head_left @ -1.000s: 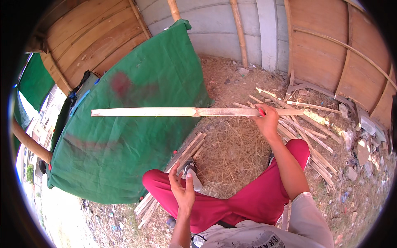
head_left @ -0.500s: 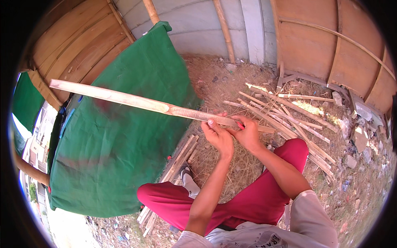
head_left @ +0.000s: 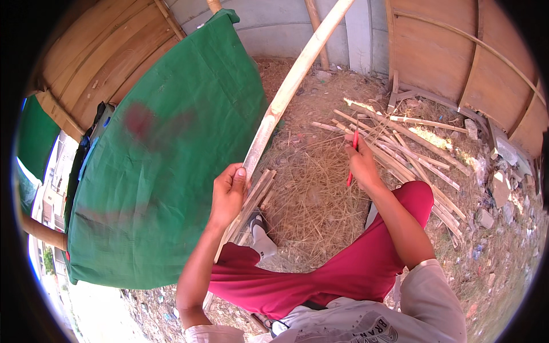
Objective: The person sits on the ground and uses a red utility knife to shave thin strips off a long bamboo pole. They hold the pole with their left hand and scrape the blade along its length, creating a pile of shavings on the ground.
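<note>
My left hand [head_left: 229, 195] is closed around the lower part of a long split bamboo strip [head_left: 293, 80]. The strip slants up and away to the right, past the top edge of the view, with its pale hollow side partly showing. Apart from it, to the right, my right hand [head_left: 364, 164] grips a slim red pen-like tool [head_left: 354, 141]. The tool stands nearly upright with a thin dark tip at its top; its exact kind is not clear.
A green sheet [head_left: 171, 188] covers something large on the left. Cut bamboo strips [head_left: 420, 163] lie piled on the right, and more strips [head_left: 260, 188] lie beside my foot. Straw [head_left: 303, 211] covers the ground between my knees. Rubble [head_left: 500, 191] lines the right wall.
The bamboo strip has swung from pointing left to pointing up and away. My left hand has moved left with it. My right hand has drawn off to the right with the red tool.
</note>
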